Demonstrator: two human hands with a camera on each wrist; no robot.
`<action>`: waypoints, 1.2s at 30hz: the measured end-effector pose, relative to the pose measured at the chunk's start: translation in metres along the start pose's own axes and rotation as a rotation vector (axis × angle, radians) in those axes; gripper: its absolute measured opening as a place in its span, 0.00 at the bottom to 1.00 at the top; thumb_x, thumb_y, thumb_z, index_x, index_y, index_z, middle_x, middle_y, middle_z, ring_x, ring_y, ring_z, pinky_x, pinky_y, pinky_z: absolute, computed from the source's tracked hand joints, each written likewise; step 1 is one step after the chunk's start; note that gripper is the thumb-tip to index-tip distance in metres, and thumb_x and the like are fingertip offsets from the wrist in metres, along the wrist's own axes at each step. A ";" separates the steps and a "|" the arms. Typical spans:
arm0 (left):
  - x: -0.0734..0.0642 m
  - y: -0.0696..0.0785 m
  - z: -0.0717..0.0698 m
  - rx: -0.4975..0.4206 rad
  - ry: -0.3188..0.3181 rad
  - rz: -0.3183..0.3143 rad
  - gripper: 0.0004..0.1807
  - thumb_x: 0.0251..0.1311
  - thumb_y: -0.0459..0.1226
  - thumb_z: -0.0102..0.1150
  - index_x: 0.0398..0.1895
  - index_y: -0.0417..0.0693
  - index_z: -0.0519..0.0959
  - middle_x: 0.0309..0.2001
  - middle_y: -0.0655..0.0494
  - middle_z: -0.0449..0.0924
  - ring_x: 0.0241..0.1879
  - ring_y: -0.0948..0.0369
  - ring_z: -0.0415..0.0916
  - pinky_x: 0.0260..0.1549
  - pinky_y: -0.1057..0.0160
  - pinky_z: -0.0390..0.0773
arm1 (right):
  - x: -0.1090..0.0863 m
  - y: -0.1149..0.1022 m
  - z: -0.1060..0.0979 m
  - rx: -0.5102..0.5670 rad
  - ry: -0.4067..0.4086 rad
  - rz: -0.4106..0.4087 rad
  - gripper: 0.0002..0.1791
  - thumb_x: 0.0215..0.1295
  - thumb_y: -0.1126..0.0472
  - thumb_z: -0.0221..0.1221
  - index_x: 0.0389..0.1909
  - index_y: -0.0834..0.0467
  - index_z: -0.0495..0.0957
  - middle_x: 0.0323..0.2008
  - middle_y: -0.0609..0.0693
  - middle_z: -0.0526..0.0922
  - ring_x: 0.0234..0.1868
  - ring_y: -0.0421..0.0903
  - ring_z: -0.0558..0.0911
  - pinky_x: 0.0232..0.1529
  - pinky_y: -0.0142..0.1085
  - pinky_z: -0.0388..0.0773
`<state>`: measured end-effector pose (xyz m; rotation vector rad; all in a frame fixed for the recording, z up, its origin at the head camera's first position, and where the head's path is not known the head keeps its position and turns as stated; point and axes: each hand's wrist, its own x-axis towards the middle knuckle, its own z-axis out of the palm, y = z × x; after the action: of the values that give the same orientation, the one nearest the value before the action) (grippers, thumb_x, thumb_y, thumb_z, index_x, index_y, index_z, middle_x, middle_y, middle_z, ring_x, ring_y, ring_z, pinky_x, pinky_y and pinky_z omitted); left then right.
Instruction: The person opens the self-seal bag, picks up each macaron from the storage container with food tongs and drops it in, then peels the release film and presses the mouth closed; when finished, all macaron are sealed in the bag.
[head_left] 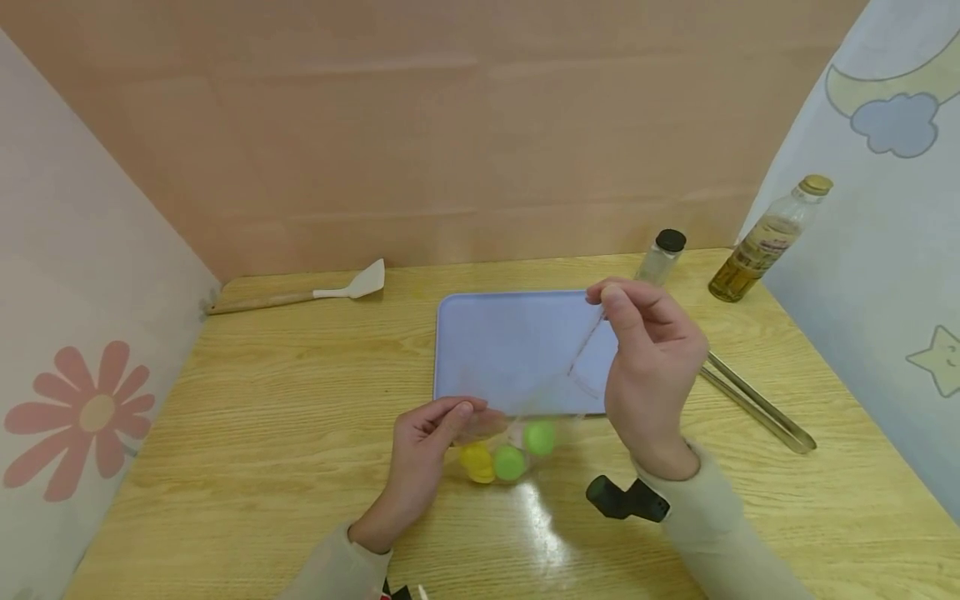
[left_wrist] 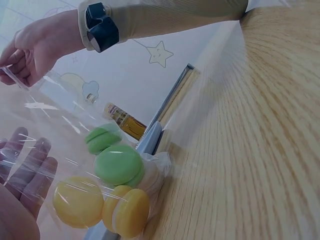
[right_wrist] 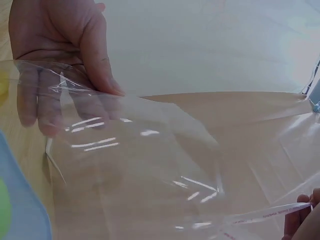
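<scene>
A clear plastic bag [right_wrist: 135, 150] is held up over the table's front part. Inside its bottom sit green macarons [left_wrist: 119, 165] and yellow macarons [left_wrist: 78, 202]. My left hand [head_left: 427, 446] pinches the bag's edge between thumb and fingers, some of them showing through the film. Higher up and to the right, my right hand [head_left: 652, 358] pinches the end of a thin printed strip [right_wrist: 272, 212], which stretches down toward the bag's upper edge. Behind the bag lies a lavender-blue rectangular tray [head_left: 510, 342].
At the back left lies a white spatula [head_left: 366, 281] with a wooden handle. A black-capped jar [head_left: 660, 257] and a gold-capped bottle [head_left: 765, 246] of amber liquid stand at the back right. Metal tongs [head_left: 757, 404] lie right of the tray. Walls border the table.
</scene>
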<state>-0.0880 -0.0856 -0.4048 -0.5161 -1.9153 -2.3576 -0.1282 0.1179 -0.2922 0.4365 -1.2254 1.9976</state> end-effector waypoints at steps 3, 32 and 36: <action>-0.001 0.001 0.000 0.006 0.004 -0.021 0.12 0.75 0.30 0.52 0.46 0.28 0.82 0.41 0.47 0.88 0.43 0.54 0.87 0.39 0.64 0.83 | 0.004 -0.001 -0.001 0.024 0.015 -0.010 0.11 0.63 0.76 0.64 0.32 0.85 0.76 0.28 0.60 0.84 0.33 0.55 0.82 0.41 0.39 0.77; -0.001 -0.003 -0.001 0.007 0.032 -0.038 0.16 0.76 0.33 0.52 0.47 0.22 0.79 0.40 0.47 0.88 0.43 0.54 0.87 0.33 0.68 0.80 | 0.032 -0.023 -0.019 0.202 0.206 -0.041 0.10 0.61 0.80 0.63 0.32 0.87 0.75 0.26 0.67 0.79 0.30 0.58 0.77 0.37 0.40 0.76; -0.001 -0.004 -0.001 -0.026 0.014 -0.022 0.15 0.76 0.31 0.51 0.47 0.21 0.79 0.41 0.42 0.87 0.43 0.52 0.87 0.42 0.59 0.85 | 0.035 -0.024 -0.022 0.233 0.229 -0.042 0.10 0.60 0.80 0.64 0.32 0.87 0.75 0.26 0.68 0.79 0.30 0.58 0.77 0.37 0.40 0.76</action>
<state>-0.0884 -0.0856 -0.4085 -0.4815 -1.8964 -2.3960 -0.1316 0.1578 -0.2659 0.3317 -0.8419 2.0972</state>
